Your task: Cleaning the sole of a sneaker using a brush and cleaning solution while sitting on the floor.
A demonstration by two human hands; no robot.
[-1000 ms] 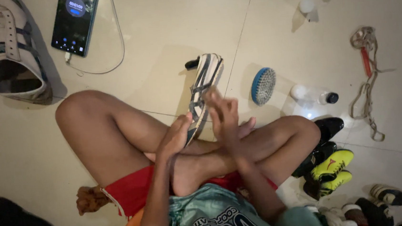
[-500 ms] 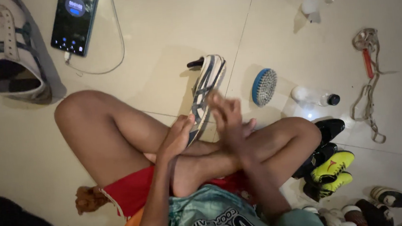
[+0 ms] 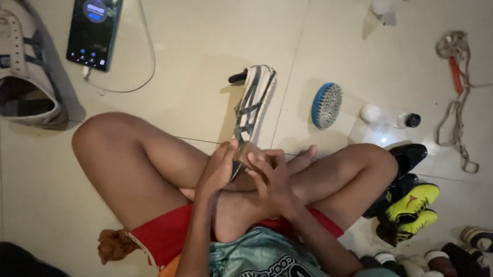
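I sit cross-legged on a tiled floor. A white sneaker with dark stripes stands tilted on its side in front of my shins. My left hand grips its heel end from the left. On the right of that same heel end my right hand is curled around the shoe. Both hands rest just above my crossed legs.
The matching white sneaker lies at top left beside a lit phone on a cable. A blue round brush, small bottles, a cord with a red handle and several shoes lie to the right.
My right hand has dropped from the side of the sneaker, fingers raised, down to its heel end and closed around it. The left hand stayed on the shoe.
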